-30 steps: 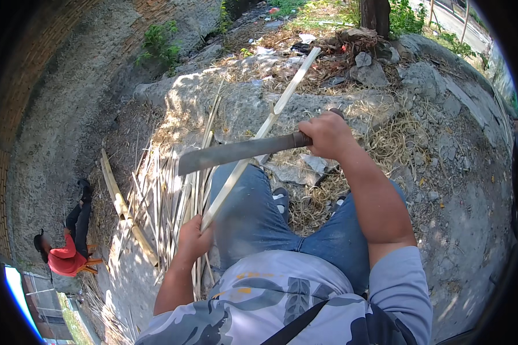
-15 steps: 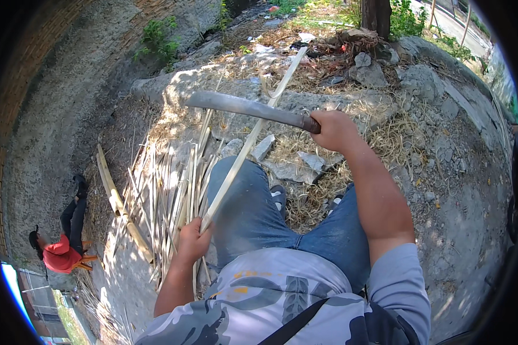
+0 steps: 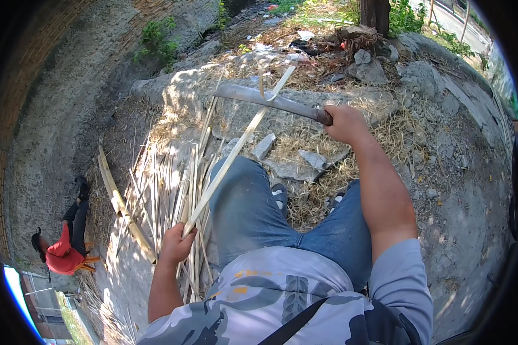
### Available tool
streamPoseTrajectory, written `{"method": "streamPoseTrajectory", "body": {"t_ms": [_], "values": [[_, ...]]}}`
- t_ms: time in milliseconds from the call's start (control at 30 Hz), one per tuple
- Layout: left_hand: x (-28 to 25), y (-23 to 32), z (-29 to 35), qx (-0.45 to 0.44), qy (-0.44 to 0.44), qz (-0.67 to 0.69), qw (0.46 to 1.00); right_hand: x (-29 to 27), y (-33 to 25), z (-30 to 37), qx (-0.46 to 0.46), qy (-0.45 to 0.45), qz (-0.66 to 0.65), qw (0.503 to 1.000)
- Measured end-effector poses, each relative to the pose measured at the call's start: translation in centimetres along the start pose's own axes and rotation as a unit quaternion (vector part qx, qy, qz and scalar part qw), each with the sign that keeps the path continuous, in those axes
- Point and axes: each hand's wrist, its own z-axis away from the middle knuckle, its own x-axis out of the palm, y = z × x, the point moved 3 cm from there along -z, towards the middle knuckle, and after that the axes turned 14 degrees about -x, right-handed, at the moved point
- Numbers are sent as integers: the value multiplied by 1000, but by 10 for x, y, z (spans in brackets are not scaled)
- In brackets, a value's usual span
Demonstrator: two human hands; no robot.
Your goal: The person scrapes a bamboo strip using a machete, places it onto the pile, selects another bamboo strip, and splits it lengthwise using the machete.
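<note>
My left hand (image 3: 178, 242) is closed round the near end of a long pale bamboo strip (image 3: 227, 164), which slants away up and to the right. In my right hand (image 3: 346, 123) is the dark handle of a machete (image 3: 253, 96), its long grey blade pointing left. The blade lies across the strip near its far end, and a thin curled shaving (image 3: 262, 83) stands up from the strip at that spot. Beside my left leg, a heap of thin bamboo strips (image 3: 181, 184) lies on the ground.
Thicker split bamboo poles (image 3: 124, 213) lie left of the heap. A person in a red top (image 3: 66, 253) sits on a wooden stool at the far left. Stone slabs (image 3: 293, 169) and dry shavings (image 3: 385, 149) cover the ground ahead, below a tree trunk (image 3: 376, 16).
My left hand has drawn the strip back toward me and to the left. The machete has shifted slightly to the right, and its blade now meets the strip closer to the far end.
</note>
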Motion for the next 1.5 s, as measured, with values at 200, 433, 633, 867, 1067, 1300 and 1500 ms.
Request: {"method": "streamPoseTrajectory", "body": {"t_ms": [200, 433, 633, 867, 1067, 1300, 1500], "values": [[18, -8, 4, -5, -3, 12, 1000, 23, -23, -2, -65, -5, -43, 997], [27, 24, -2, -2, -5, 30, 1000, 25, -82, -2, -282, 20, 17, 959], [4, -9, -1, 54, 24, -28, 998, -8, -14, -5, -61, 52, 2, 997], [1, 0, 5, 26, 19, -40, 999, -9, 4, -1, 36, 29, -46, 998], [18, 9, 8, 21, 1, -5, 1000, -10, -18, -1, -50, 54, -97, 993], [28, 32, -1, -18, -54, 87, 995, 7, -75, -1, -255, 25, 23, 966], [9, -8, 7, 1, -30, 46, 998, -13, -10, 0, -115, 95, 28, 988]]}}
